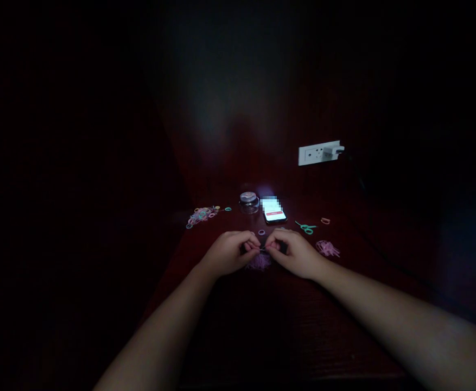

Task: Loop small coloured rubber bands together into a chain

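Observation:
My left hand [235,251] and my right hand [292,250] meet over the dark red table, fingertips closed in a pinch. Between them runs a thin pale strand [262,248], perhaps an elastic band; it is too small to make out fully. Just below my fingertips lies a pile of thin purple strips [259,263], partly hidden by the hands. A small lilac ring-shaped band [261,232] rests just beyond the fingertips. To the right of my right hand is a bunch of pink strips [328,248], with a green looped band [306,227] behind it.
Several coloured bands form a heap [202,215] at the back left. A round clear jar [249,202] stands beside a lit phone [274,210] at the back. A pink band [325,221] lies to the right. On the wall, a socket [314,154] holds a plugged-in charger with a dark cable.

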Demonstrator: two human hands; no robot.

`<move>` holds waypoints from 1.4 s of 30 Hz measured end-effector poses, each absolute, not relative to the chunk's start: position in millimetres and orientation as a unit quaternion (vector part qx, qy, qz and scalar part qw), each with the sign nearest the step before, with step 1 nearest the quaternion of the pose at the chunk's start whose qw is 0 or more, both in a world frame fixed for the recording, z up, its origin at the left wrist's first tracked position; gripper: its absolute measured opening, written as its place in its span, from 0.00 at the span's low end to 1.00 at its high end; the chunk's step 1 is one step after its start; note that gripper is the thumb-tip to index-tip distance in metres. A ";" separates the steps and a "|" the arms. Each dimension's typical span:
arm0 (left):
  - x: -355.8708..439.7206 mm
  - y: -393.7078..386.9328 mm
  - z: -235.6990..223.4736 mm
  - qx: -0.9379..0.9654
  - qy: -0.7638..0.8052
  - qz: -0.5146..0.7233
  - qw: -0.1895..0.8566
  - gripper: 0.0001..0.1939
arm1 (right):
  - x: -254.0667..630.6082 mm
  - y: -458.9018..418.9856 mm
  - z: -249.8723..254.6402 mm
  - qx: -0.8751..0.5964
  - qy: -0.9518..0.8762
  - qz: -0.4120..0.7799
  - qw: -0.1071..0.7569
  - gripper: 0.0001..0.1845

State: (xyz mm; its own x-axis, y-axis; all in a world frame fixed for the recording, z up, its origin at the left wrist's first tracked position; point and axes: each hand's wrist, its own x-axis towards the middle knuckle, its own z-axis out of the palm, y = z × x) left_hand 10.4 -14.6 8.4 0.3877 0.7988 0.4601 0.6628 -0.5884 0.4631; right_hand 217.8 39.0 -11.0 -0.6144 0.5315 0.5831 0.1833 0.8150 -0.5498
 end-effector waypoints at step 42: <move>13.3 -13.8 9.5 0.845 0.434 0.308 0.046 0.04 | 218.1 39.2 -11.5 -0.193 -0.882 0.208 0.376 0.06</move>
